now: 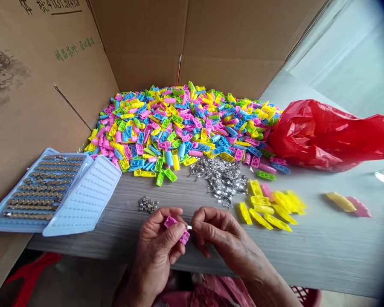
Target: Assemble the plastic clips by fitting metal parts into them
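Note:
My left hand [156, 243] grips a small pink plastic piece [176, 228] between thumb and fingers. My right hand [224, 238] pinches a tiny silvery metal part [189, 227] against the pink piece's end. Just beyond the hands lies a small cluster of metal bits [148, 204]. A loose pile of silver metal clips [219, 179] lies further ahead, and assembled-looking yellow plastic pieces [269, 209] lie to its right. Behind them spreads a large heap of pink, blue, yellow and green plastic pieces [179, 128].
Two pale blue blister trays [86, 200] lie at left, one holding rows of metal discs [40, 189]. A red plastic bag [326, 136] sits at right. Cardboard walls [141, 38] rise behind the grey table [307, 256]. A yellow piece [341, 201] and pink piece [358, 207] lie far right.

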`<state>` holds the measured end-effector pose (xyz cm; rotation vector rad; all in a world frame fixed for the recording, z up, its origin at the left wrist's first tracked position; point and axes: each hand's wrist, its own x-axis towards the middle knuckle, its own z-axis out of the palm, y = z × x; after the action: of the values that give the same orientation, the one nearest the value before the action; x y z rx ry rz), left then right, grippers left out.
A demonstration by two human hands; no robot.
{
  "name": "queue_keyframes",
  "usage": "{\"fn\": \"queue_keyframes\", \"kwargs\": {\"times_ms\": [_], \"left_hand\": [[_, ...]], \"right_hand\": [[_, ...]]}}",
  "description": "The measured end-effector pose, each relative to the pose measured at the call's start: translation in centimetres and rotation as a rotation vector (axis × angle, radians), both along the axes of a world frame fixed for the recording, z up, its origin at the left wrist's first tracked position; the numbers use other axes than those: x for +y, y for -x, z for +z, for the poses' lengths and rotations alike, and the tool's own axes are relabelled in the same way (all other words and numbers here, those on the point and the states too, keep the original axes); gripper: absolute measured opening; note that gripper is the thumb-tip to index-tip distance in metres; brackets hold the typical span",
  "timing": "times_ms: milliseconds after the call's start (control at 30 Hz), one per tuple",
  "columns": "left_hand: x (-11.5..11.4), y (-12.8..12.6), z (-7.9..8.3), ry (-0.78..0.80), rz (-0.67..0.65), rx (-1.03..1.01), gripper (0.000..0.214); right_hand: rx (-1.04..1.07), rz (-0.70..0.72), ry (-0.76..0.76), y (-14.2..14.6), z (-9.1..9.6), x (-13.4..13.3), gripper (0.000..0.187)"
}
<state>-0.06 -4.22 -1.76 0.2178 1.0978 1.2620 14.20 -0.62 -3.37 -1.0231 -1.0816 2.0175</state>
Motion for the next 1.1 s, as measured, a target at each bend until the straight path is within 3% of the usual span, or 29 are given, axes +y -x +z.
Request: {"fn": "queue_keyframes", "kwargs": {"times_ms": [133, 267, 367, 467, 600, 733, 867, 967, 1100], "left_hand": [[0.2, 0.0, -0.4, 0.014, -0.027, 0.037, 0.02], [0.4, 0.0, -0.7, -0.025, -0.036, 0.044, 0.016], [0.3, 0.0, -0.6, -0.026, -0.046, 0.021, 0.014], [0.3, 0.0, -0.4, -0.024, -0.054, -0.004, 0.015], [0.3, -0.1, -0.1, -0.002, -0.039, -0.01, 0.018], [0.0, -0.1, -0.2, 0.009, -0.044, -0.033, 0.019], [-0.2, -0.2, 0.1, 0.016, -0.053, -0.062, 0.021], [-0.2, -0.2, 0.3, -0.057, -0.055, -0.047, 0.023], [-0.4, -0.1, -0.1, -0.167, -0.084, -0.01, 0.022]], "right_hand": [[-0.111, -0.01, -0.066, 0.0, 0.3, -0.1, 0.035], [-0.261, 0.002, -0.223, -0.1, 0.8, -0.3, 0.029], [-0.303, -0.023, -0.462, -0.6, 1.1, -0.4, 0.016], [-0.301, -0.023, -0.738, -1.2, 1.3, -0.2, 0.02], [-0.314, 0.026, -0.922, -1.4, 1.5, 0.3, 0.022], [-0.303, 0.019, -0.932, -1.1, 1.6, 0.4, 0.019], [-0.324, -0.066, -0.79, -1.4, 1.8, 0.1, 0.015], [-0.331, -0.184, -0.686, -1.7, 2.0, -0.1, 0.011], [-0.346, -0.234, -0.655, -1.9, 2.5, -0.4, 0.011]]}}
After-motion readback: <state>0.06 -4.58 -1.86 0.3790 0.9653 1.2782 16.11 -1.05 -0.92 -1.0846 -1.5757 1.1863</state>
